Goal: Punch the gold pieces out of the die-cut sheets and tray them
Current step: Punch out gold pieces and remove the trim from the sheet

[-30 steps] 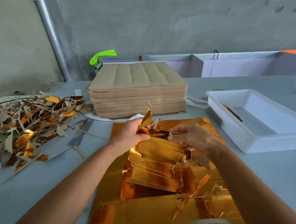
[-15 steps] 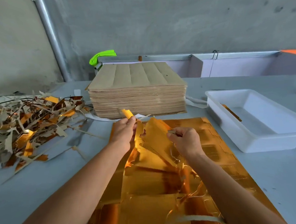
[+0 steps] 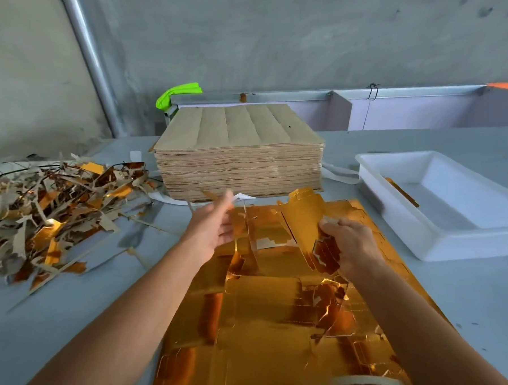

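1. A punched gold piece [image 3: 306,225] is gripped by the right hand [image 3: 348,246], fingers curled round its lower edge, so that it stands up above the die-cut sheet [image 3: 268,324].
2. The left hand [image 3: 212,228] is held with fingers spread and loose, blurred at the tips; nothing is seen to be held by it.
3. The sheet is spread flat on the table [image 3: 62,314] beneath both hands, with several more pieces partly lifted from it.
4. A white tray [image 3: 425,236] stands to the right, near the sheet, with one gold piece seen inside it.
5. A heap of scrap strips [image 3: 50,211] lies at the left; a brown stack of sheets [image 3: 239,157] stands behind.
6. Risk is judged as follows: the thin foil piece could be creased by a one-handed grip, or dropped short of the tray, and half-freed pieces could be torn if pulled unevenly.
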Available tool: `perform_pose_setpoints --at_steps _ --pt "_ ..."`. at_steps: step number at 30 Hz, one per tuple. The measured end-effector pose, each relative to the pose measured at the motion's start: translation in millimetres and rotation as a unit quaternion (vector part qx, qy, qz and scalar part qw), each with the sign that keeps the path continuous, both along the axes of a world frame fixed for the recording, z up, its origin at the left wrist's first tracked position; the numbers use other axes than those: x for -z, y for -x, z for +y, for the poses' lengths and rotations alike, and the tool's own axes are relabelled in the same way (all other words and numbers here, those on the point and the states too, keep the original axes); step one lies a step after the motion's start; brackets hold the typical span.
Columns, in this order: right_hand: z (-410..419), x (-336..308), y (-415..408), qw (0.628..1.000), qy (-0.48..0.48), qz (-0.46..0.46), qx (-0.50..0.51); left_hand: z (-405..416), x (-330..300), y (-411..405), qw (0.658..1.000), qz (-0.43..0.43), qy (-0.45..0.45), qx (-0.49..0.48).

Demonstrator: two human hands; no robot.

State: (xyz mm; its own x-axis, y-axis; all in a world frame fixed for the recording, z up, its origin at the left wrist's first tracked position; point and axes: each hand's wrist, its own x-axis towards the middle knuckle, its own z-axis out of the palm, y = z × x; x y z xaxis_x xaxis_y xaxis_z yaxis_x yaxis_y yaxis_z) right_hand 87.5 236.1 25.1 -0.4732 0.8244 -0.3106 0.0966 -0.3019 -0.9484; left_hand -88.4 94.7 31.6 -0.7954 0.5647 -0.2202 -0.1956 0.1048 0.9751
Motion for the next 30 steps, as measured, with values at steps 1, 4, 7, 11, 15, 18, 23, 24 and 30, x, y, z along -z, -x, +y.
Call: perform_pose_setpoints --at_steps 1,4,7,11,15,18,23,24,30 --pt "1.1 0.3 -1.1 1.0 0.005 0.005 -0.006 -1.1 1.1 -3.7 0.999 0.018 0.037 0.033" --pt "1.8 3.2 -3.1 0.999 0.018 0.021 -0.029 -3.2 10.0 -14.4 0.982 0.087 0.15 0.069" --pt "3.2 5.4 -6.8 0.995 0.014 0.031 -0.096 -3.3 19.6 -10.2 0.97 0.131 0.199 0.047" --pt "5.9 2.3 -15.7 0.965 -0.113 0.028 -0.235 -8.2 15.5 -1.3 0.978 0.137 0.15 0.052" --pt "-1.0 -16.9 -12.8 0.895 -0.305 -0.008 -0.326 -16.3 2.1 1.0 0.963 0.179 0.135 0.151" --pt "-8.6 -31.2 0.3 0.822 -0.427 -0.04 -0.374 -15.8 -6.8 -3.2 0.929 0.23 0.169 0.237" --pt "-18.3 -30.2 15.5 0.772 -0.453 -0.115 -0.431 -11.3 -11.2 -8.4 0.912 0.243 0.144 0.299" --pt "-19.1 -28.4 15.4 0.784 -0.445 -0.111 -0.418 -11.5 -10.5 -7.3 0.919 0.237 0.13 0.287" --pt "-13.6 -12.8 11.4 0.885 -0.341 -0.069 -0.308 -13.0 4.1 -0.7 0.982 0.11 0.07 0.136"
